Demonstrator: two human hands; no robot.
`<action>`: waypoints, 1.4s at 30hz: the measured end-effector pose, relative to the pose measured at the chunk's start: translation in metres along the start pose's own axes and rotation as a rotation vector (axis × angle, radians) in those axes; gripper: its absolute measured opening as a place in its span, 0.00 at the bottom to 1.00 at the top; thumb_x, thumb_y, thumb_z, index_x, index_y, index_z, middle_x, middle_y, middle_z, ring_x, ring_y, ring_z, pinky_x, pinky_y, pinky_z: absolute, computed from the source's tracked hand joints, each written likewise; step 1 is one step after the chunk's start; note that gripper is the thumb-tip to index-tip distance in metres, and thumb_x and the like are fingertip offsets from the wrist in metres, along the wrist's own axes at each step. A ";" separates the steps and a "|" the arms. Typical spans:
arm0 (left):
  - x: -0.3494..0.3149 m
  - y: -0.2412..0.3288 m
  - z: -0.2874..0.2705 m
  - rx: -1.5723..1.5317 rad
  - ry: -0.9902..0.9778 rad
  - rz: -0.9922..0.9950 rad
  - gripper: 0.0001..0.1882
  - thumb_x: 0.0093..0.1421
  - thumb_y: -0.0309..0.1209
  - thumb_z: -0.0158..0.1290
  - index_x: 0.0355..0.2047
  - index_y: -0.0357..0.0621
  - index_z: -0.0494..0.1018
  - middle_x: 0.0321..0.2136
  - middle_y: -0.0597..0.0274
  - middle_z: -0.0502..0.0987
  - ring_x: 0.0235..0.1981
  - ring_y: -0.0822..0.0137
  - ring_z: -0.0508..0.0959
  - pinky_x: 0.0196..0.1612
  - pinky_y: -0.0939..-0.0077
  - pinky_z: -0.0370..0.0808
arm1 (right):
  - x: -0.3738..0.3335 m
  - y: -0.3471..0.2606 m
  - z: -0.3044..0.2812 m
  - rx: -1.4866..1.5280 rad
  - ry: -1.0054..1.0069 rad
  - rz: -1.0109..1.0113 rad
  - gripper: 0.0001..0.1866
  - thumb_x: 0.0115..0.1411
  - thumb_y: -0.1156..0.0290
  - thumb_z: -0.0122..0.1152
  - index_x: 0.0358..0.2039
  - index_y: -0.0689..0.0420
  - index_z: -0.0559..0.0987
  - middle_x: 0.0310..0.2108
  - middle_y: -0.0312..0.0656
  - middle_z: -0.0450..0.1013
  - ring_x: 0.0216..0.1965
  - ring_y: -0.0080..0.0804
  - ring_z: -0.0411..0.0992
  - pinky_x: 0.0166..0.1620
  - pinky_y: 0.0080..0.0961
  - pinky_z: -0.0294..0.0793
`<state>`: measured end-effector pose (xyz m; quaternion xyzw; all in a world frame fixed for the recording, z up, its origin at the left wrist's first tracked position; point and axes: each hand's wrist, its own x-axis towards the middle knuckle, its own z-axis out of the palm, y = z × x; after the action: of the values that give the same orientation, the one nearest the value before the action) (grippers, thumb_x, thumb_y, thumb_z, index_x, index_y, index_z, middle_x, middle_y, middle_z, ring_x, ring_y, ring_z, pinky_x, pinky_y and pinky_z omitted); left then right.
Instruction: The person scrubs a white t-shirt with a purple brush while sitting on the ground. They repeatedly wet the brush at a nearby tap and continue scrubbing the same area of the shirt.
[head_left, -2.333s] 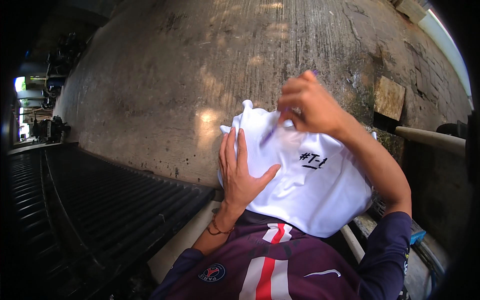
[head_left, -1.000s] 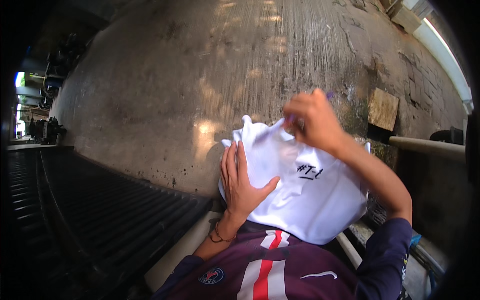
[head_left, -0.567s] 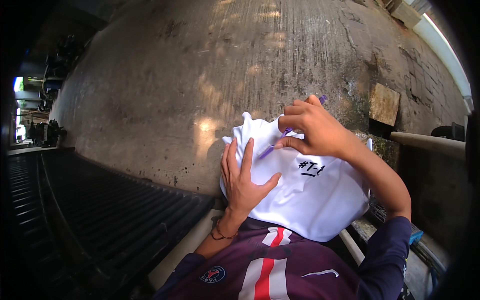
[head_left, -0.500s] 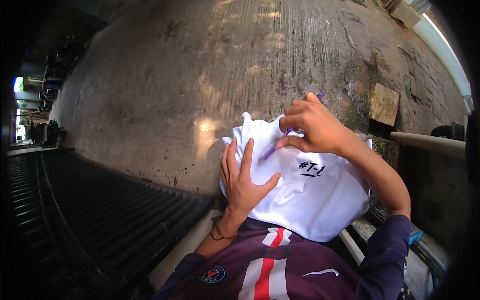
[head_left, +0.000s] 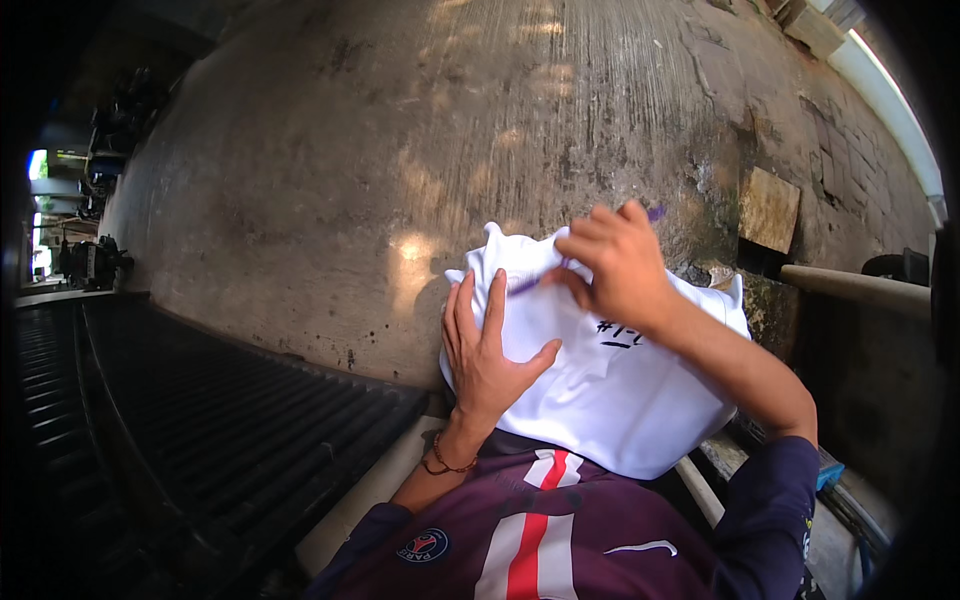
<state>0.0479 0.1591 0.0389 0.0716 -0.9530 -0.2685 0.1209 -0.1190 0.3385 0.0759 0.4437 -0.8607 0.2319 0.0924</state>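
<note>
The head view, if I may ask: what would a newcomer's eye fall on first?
The bright white cloth just below the picture's centre would probably come first. Over it, the bare right hand grips a slim purple brush; the bare left hand lies across the cloth's left side.

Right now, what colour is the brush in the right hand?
Purple brush, seen in head view.

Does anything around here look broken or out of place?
Yes: at right, the brownish concrete ground is cracked, and a tan square slab borders a dark gap, perhaps displaced. The white fabric under the bare left hand is rumpled.
</note>
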 end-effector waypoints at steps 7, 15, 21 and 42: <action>-0.002 0.002 -0.002 -0.002 -0.032 -0.009 0.62 0.48 0.50 0.80 0.80 0.49 0.64 0.75 0.35 0.60 0.75 0.32 0.61 0.76 0.36 0.61 | -0.013 0.007 -0.027 0.038 0.022 0.366 0.13 0.63 0.61 0.77 0.43 0.53 0.84 0.32 0.43 0.80 0.32 0.49 0.83 0.29 0.44 0.77; -0.001 -0.004 -0.005 -0.012 0.012 0.129 0.57 0.52 0.52 0.78 0.79 0.54 0.66 0.78 0.31 0.55 0.78 0.27 0.54 0.76 0.29 0.57 | -0.063 -0.057 -0.010 0.462 -0.001 0.369 0.29 0.58 0.86 0.67 0.60 0.51 0.85 0.36 0.45 0.85 0.31 0.43 0.85 0.34 0.37 0.83; 0.013 -0.007 -0.016 -0.080 -0.134 0.081 0.58 0.48 0.52 0.80 0.79 0.62 0.68 0.79 0.33 0.55 0.79 0.27 0.53 0.77 0.30 0.57 | -0.069 -0.052 -0.001 0.351 -0.126 0.170 0.45 0.49 0.83 0.67 0.69 0.37 0.82 0.31 0.34 0.79 0.28 0.36 0.82 0.30 0.33 0.82; 0.015 -0.006 -0.015 -0.032 -0.176 0.020 0.67 0.38 0.54 0.83 0.81 0.67 0.64 0.80 0.32 0.50 0.80 0.24 0.47 0.79 0.27 0.52 | -0.075 -0.057 0.016 0.160 -0.179 0.058 0.40 0.57 0.66 0.69 0.71 0.22 0.78 0.32 0.31 0.75 0.22 0.32 0.79 0.22 0.35 0.79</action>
<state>0.0379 0.1433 0.0513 0.0361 -0.9561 -0.2878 0.0407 -0.0277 0.3564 0.0522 0.4435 -0.8568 0.2617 -0.0272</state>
